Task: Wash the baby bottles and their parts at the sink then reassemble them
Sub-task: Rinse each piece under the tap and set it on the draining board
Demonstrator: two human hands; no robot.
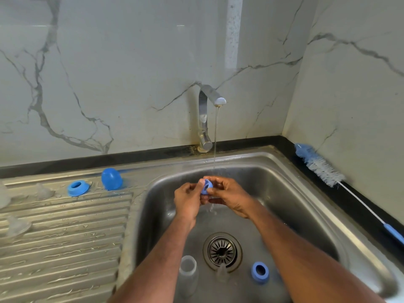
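Fingers of both hands pinch a wet blue cap under the thin stream. Slippery, it could drop toward the drain below, beside the ring.

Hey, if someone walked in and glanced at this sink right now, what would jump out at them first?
First, the two hands, left hand and right hand, holding a small blue plastic bottle part under the thin stream from the steel tap, above the middle of the steel sink basin. Next, the blue dome-shaped cap and blue screw ring on the wet draining board at left, and the long blue-and-white bottle brush on the dark ledge at right.
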